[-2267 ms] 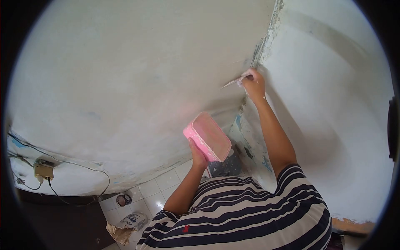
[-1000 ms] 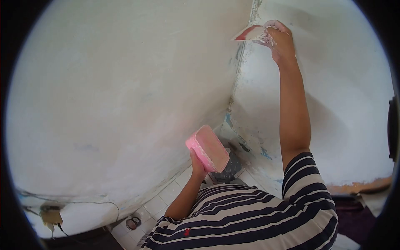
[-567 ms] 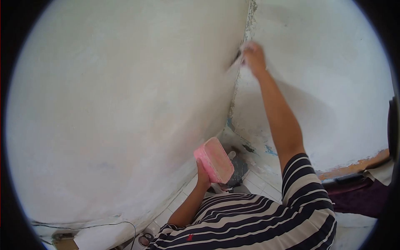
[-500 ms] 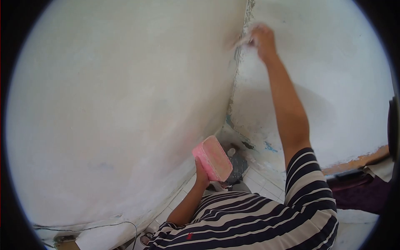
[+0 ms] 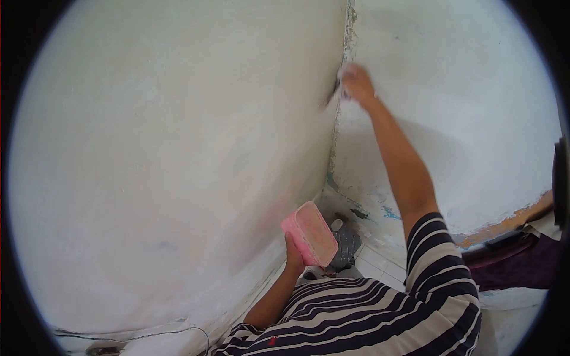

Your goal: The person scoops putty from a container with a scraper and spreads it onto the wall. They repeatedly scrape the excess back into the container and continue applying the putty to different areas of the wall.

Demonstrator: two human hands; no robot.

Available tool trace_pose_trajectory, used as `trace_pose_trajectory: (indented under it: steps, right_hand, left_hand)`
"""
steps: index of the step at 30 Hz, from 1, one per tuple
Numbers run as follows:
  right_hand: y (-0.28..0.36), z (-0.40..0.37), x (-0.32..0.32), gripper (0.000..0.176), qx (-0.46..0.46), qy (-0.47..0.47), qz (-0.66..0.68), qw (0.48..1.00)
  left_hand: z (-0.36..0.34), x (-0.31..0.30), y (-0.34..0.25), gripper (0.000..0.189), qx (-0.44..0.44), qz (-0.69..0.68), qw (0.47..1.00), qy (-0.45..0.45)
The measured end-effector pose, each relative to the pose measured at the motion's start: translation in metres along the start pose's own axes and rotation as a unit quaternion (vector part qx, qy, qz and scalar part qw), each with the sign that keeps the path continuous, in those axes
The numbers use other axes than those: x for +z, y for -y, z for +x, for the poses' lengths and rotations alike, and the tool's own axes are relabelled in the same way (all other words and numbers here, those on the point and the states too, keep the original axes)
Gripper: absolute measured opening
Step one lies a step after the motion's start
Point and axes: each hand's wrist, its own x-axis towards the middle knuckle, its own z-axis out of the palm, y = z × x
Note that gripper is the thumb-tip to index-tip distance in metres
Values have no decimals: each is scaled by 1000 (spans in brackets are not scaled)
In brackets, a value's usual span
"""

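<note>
My left hand grips a pink rectangular plastic tub by its side, at the height of my body. The tub is tilted, and a pale smeared layer shows inside it. Up by the wall corner, my right hand is closed around a putty knife, smeared by motion. Its thin blade points down and left, at the edge of the left wall. Rough, chipped plaster runs along the corner line beside the hand.
The right wall is whitish, with blue and orange patches low down. Below the tub are a dark grey object and white floor tiles. Dark purple cloth lies at the right. A thin cable runs along the lower left.
My right hand has moved down along the corner with the putty knife, whose blade now points more steeply down. My left hand and the tub sit slightly lower and further right in view.
</note>
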Motion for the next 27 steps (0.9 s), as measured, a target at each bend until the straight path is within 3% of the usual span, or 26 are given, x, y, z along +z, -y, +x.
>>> trace_pose_trajectory:
  steps: [1,2,3,4,7,9,11,13,14,16,19,21,25,27]
  right_hand:
    - [41,22,-20,17,-18,-70,20,997]
    - [84,39,-54,14,7,10,55,998]
    - [114,51,-81,11,-8,40,172,984]
    - [118,78,-92,9,-39,3,223,974]
    - [132,95,-131,8,3,44,179,983]
    - [123,42,-119,9,37,55,218,974]
    - [86,-11,-89,12,146,62,140,977]
    - [29,-68,-41,18,218,96,102,966]
    - [-27,-90,-6,15,211,108,91,967]
    - [-12,-124,8,11,299,126,259,910]
    - [11,-86,3,16,267,77,298,913]
    - [66,-37,-29,16,235,-41,366,900]
    - [138,29,-123,3,32,-14,446,894]
    - [152,34,-145,3,21,-4,412,911]
  left_hand:
    - [-2,-2,3,74,-6,-4,1000,-2]
    - [-6,-2,2,74,-9,-2,1000,-4]
    - [-7,0,-2,74,-15,7,1000,2]
    - [-8,2,-5,75,-20,15,1000,9]
    - [-4,-2,-2,76,-15,13,999,36]
    - [-4,2,2,76,-16,3,999,30]
    - [-3,5,-1,76,-8,-10,1000,23]
    - [-4,6,0,76,-28,-25,999,29]
    - [-6,6,2,76,-25,-28,999,30]
    - [-5,2,3,76,-30,-25,999,35]
    - [1,-2,9,76,-19,-34,999,1]
    - [0,1,6,76,-12,-32,999,4]
    - [0,3,9,76,-6,-35,999,9]
    - [-2,9,7,76,-6,-39,999,17]
